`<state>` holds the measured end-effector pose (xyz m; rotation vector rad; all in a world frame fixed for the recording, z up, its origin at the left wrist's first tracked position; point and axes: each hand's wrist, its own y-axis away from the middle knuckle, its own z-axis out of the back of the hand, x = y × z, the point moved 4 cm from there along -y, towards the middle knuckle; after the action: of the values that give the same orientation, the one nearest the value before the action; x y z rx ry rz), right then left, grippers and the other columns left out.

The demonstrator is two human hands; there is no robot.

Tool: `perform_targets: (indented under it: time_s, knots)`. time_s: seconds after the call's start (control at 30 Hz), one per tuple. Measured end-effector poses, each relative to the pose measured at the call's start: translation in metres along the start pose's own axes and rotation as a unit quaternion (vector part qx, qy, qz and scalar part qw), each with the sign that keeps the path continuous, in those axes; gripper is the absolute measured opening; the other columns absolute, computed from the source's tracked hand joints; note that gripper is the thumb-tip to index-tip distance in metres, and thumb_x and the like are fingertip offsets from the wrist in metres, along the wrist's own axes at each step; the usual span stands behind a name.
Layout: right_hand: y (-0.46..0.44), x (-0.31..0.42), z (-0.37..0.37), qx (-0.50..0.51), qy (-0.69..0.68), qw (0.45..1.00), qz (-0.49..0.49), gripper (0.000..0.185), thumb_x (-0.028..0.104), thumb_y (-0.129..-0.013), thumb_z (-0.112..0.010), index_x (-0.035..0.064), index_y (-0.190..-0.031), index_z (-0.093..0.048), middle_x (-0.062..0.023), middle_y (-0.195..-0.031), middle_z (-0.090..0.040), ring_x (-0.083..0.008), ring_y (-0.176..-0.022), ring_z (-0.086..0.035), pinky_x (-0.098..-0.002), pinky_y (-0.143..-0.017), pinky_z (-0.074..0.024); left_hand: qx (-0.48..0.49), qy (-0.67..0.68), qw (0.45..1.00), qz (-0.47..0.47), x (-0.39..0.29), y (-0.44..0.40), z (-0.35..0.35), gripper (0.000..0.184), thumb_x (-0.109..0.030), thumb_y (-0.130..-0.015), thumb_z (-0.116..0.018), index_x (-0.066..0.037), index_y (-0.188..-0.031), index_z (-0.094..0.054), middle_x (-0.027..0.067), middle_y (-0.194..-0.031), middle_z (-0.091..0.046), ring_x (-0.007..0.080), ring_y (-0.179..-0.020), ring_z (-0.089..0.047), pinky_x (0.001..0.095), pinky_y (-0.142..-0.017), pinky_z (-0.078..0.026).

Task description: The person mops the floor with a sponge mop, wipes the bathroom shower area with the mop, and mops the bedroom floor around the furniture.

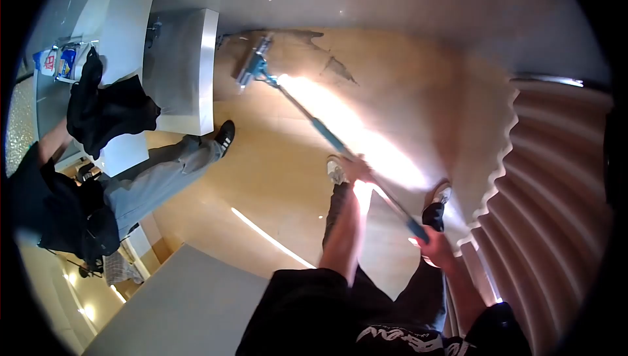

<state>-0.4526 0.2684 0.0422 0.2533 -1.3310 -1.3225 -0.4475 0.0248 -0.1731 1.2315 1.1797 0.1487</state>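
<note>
A long-handled mop [320, 127] stretches diagonally across the view, its flat blue-green head [252, 68] on the tan floor [275, 153] close to the far wall. Partway down the pole, my left hand [356, 171] is wrapped round it. At the near end of the handle my right hand [437, 248] is closed on the grip. To the right of the mop head, dark wet-looking patches [339, 68] mark the floor. A bright glare lies along the pole.
A co-worker [59, 205] stands at the left, holding black cloth [108, 110] by a white cabinet [121, 29]. A grey unit [176, 61] stands beside it. Pleated curtain-like material [549, 186] hangs at the right. A grey flat surface [190, 303] lies at bottom left.
</note>
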Motion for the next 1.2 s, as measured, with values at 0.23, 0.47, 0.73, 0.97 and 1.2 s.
perform_targets:
  time_s: [0.23,0.47,0.73,0.97,1.2]
  knots:
    - [-0.098,0.105,-0.019,0.219,-0.174,0.951,-0.135,0.042,0.044,-0.081,-0.045,0.0026,-0.073,-0.047,-0.0032,-0.053,-0.046,-0.0119,-0.04,-0.047,-0.026,-0.037,-0.0396,-0.118,-0.08,0.989,0.023,-0.14,-0.079,0.012,0.014,0.003,-0.072,-0.045,0.002,-0.077,-0.032,0.0084,-0.049,-0.037,0.0174,-0.041,-0.047,0.03,-0.03,-0.039]
    - [0.027,0.013,0.004,0.162,-0.24,0.932,-0.219,0.04,0.042,-0.082,-0.045,0.0035,-0.071,-0.045,-0.0013,-0.048,-0.042,-0.01,-0.035,-0.043,-0.0242,-0.033,-0.0353,-0.119,-0.236,0.961,0.077,-0.05,0.025,-0.057,0.04,-0.001,-0.071,-0.046,0.007,-0.104,-0.026,0.026,-0.082,-0.052,0.0319,-0.055,-0.058,0.0363,-0.045,-0.051]
    - [0.182,-0.1,0.059,0.123,-0.228,0.941,-0.219,0.035,0.038,-0.085,-0.041,0.0043,-0.076,-0.045,-0.002,-0.049,-0.043,-0.0106,-0.038,-0.042,-0.025,-0.035,-0.0342,-0.079,-0.209,0.964,0.146,0.071,0.19,-0.152,0.038,0.002,-0.075,-0.045,0.002,-0.108,-0.026,0.0202,-0.069,-0.051,0.0268,-0.043,-0.055,0.0351,-0.032,-0.045]
    - [0.273,-0.125,0.1,0.113,-0.245,0.917,-0.293,0.031,0.034,-0.086,-0.041,0.0058,-0.073,-0.044,-0.0018,-0.05,-0.042,-0.0097,-0.039,-0.038,-0.0246,-0.035,-0.0316,-0.06,-0.162,0.977,0.122,0.11,0.277,-0.189,0.036,0.001,-0.072,-0.046,0.005,-0.103,-0.028,0.0184,-0.06,-0.051,0.0242,-0.038,-0.052,0.0324,-0.029,-0.041]
    - [0.233,-0.051,0.033,0.093,-0.211,0.947,-0.224,0.037,0.038,-0.083,-0.044,0.0059,-0.066,-0.045,-0.0012,-0.047,-0.044,-0.0107,-0.037,-0.043,-0.0242,-0.036,-0.0351,0.056,0.062,0.997,0.002,0.076,0.224,-0.107,0.022,0.004,-0.071,-0.046,-0.004,-0.088,-0.035,0.0037,-0.049,-0.04,0.0145,-0.032,-0.043,0.0283,-0.027,-0.036]
